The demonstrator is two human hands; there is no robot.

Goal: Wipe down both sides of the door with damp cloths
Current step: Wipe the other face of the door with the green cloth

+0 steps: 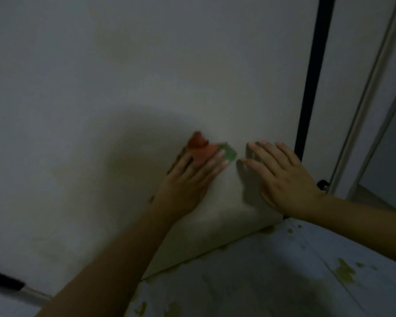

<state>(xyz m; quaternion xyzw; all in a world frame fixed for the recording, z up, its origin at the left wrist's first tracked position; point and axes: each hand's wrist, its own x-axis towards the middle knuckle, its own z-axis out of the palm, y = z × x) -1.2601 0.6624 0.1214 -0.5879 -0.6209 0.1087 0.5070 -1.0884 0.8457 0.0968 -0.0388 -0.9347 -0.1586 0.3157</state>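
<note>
The pale door [124, 76] fills most of the view, dimly lit, with faint brownish smudges on its face. My left hand [190, 177] lies flat against its lower part, fingers straight, pressing a red and green cloth [206, 149] onto the surface. The cloth bunches out past my fingertips. My right hand [281, 177] rests flat on the door just to the right, fingers spread, holding nothing. A narrow gap separates the two hands.
A black strip [313, 76] runs down the door's right edge, beside a pale door frame [370, 94]. Below lies a light tiled floor [284, 271] spotted with yellow-green stains. A dark fitting [322, 185] sits near the frame's base.
</note>
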